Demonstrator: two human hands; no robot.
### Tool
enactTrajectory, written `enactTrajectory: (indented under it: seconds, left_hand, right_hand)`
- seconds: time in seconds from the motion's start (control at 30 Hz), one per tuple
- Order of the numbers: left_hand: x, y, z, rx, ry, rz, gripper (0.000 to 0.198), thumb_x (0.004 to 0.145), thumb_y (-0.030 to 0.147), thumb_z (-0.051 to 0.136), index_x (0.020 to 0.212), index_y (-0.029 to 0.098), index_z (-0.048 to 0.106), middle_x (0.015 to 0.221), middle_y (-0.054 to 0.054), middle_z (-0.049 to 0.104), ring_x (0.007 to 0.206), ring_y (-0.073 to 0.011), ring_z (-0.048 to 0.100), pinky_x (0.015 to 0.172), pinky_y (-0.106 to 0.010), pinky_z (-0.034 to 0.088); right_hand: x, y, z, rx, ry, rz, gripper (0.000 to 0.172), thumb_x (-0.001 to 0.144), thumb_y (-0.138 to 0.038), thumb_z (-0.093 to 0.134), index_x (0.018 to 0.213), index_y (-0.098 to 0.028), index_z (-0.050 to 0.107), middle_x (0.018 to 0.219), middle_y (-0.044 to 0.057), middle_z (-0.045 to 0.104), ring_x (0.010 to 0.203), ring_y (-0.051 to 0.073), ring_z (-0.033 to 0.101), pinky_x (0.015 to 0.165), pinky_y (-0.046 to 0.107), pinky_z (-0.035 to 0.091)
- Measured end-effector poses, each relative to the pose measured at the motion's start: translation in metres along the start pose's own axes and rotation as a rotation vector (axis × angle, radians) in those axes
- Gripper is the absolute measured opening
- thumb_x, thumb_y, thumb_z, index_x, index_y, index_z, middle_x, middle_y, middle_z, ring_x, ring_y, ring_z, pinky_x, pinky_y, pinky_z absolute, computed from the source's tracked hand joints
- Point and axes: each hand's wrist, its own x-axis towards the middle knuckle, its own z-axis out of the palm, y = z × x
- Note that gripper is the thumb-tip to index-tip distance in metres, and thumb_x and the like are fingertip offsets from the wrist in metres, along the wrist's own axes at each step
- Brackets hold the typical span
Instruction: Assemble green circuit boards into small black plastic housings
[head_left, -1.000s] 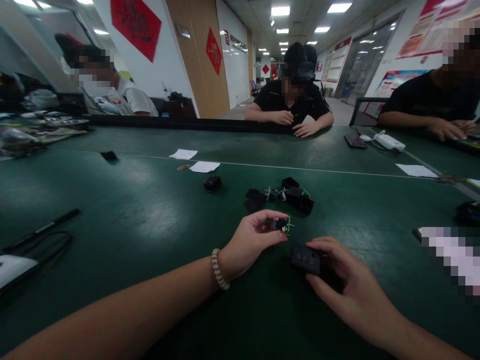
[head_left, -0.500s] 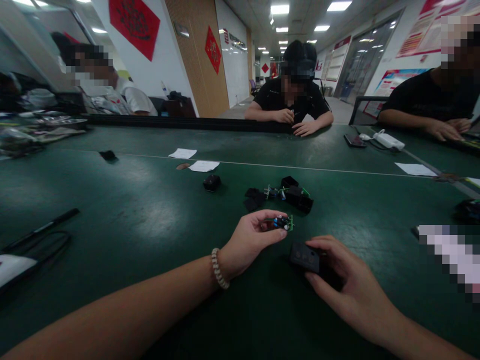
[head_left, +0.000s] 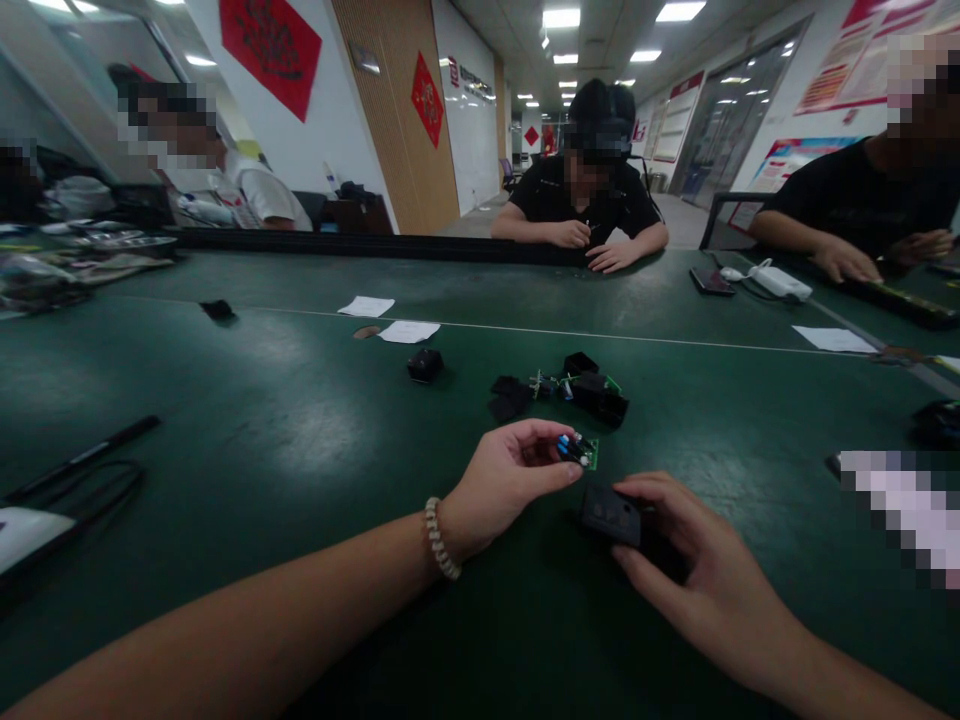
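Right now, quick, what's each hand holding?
Left hand: closed, pinching a small green circuit board with blue components.
Right hand: closed around one end of a black boxy case.

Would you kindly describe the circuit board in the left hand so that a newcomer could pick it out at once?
Over the green table, find the left hand, with a beaded bracelet at its wrist. It holds the small green circuit board, which carries blue parts. Unlike the boards in the pile beyond, it is in a hand's grip.
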Motion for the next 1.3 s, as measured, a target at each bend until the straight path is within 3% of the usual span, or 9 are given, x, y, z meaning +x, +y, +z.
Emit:
enactTrajectory:
  seconds: [0.5,0.93,1.3]
  left_hand:
    - [0.0009,-0.0005,-0.0005,-0.054,0.010,-0.026,0.037,0.067,0.007,0.087,0.102,0.014,0.077,0.097,-0.003,0.077,0.088,-0.0127,0.068,0.085,-0.027,0.052]
    - [0.0010,-0.0016,-0.0021,-0.039,-0.011,-0.022,0.034,0.072,0.012,0.088,0.104,0.015,0.078,0.101,-0.005,0.077,0.090,-0.0141,0.068,0.087,-0.031,0.053]
    - [0.0018,-0.0013,0.0013,-0.157,-0.007,-0.016,0.032,0.081,0.016,0.082,0.112,0.013,0.073,0.090,-0.004,0.074,0.074,-0.0120,0.067,0.071,-0.027,0.055]
  right_hand:
    - [0.0005,0.0011,0.0015,-0.005,0.023,-0.006,0.034,0.087,-0.020,0.062,0.120,-0.027,0.063,0.116,0.007,0.068,0.103,0.024,0.075,0.085,0.041,0.067]
    - [-0.0007,-0.0016,-0.0003,0.002,0.010,0.022,0.033,0.087,-0.021,0.062,0.119,-0.026,0.064,0.117,0.008,0.069,0.104,0.025,0.076,0.089,0.043,0.067]
    - [-0.0008,-0.0008,0.0002,0.042,0.040,0.017,0.040,0.088,-0.022,0.065,0.128,-0.027,0.061,0.122,0.010,0.072,0.111,0.028,0.076,0.091,0.045,0.068]
